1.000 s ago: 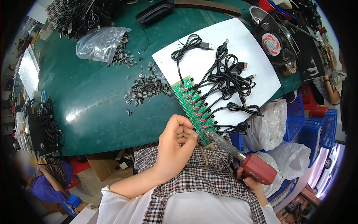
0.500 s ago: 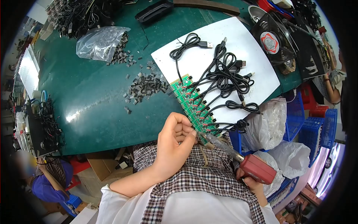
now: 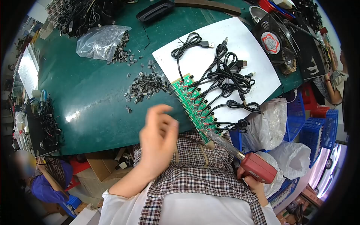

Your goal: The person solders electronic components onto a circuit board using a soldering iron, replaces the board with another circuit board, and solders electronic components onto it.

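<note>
My right hand (image 3: 252,180) is wrapped round a red-bodied soldering gun (image 3: 258,167). Its long tip reaches up and left to the near end of a green circuit board strip (image 3: 194,107). Several black USB cables (image 3: 225,73) run from red-marked joints on that strip and lie in coiled bundles. Left of the board, apart from it, is my left hand (image 3: 157,142), slightly blurred. Its thumb and index finger are spread, the other fingers are curled, and nothing shows between them. Small dark metal-pinned parts (image 3: 144,87) lie scattered beyond this hand.
The board and cables rest partly on a white sheet (image 3: 258,48) over the green table (image 3: 93,93). A clear plastic bag (image 3: 99,43) spills more small parts. A black fan (image 3: 273,39) stands at the right. Bags and blue crates (image 3: 324,129) sit below; another person (image 3: 52,183) is at lower left.
My left hand has moved left, away from the board's edge, and its thumb and index finger have parted. The soldering gun has stayed almost in place at the board's near end.
</note>
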A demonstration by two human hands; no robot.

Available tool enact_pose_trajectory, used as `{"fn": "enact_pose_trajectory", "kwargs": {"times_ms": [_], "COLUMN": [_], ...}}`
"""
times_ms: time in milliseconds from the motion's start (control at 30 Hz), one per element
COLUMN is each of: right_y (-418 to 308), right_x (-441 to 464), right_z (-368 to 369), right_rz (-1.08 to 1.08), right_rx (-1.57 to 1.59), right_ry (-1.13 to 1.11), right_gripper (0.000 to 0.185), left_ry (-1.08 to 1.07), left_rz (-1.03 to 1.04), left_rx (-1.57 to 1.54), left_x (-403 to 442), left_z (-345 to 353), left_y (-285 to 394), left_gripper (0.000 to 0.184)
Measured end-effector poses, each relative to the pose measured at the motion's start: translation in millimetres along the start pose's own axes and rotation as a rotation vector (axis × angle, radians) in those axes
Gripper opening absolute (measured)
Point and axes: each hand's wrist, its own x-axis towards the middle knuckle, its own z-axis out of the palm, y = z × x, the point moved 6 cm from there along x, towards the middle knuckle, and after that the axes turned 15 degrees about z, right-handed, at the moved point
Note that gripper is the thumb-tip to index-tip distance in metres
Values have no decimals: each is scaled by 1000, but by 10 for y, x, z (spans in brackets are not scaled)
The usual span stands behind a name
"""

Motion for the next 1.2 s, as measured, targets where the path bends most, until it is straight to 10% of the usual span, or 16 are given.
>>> {"fn": "enact_pose_trajectory", "kwargs": {"times_ms": [200,933,1200], "right_y": [85,43,155], "right_x": [-54,-126,-129], "right_z": [-111,-48,-114], "right_rz": [-209,-105,-130], "right_rx": [-421,-108,-311], "right_ry": [39,70,81], "right_gripper": [62,61,67], "left_ry": [146,157,284], "left_rz": [168,318,152], "left_rx": [991,752,221], "left_x": [174,257,202], "left_z": [-756,-850,-825], "left_y": [-50,-105,-176], "left_gripper": [34,9,5]}}
